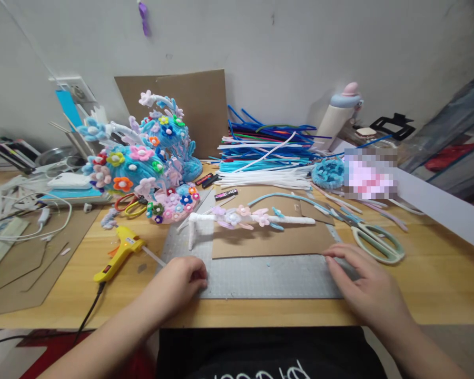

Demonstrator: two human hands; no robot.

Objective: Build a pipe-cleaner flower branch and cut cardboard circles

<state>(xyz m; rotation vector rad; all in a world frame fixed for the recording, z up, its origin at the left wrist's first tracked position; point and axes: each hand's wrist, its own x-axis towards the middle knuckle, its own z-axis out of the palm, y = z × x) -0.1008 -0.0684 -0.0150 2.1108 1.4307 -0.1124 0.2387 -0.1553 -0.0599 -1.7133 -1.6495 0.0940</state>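
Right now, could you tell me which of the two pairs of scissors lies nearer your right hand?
The pale green scissors, just beyond the right hand; the red-and-yellow-handled scissors lie far left, beside the flower piece.

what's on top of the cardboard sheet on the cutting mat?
A white pipe-cleaner branch with pastel flowers lies across the cardboard sheet. The sheet hides the grey cutting mat beneath it. Neither hand touches the branch.

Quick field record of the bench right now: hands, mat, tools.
left hand: curled, resting on the grey mat's left edge
right hand: flat, fingertips at the mat's right edge
mat: grey, on the wooden table
cardboard: on the mat, flower branch lying on it
glue gun: yellow, left of the mat
scissors: right of the cardboard
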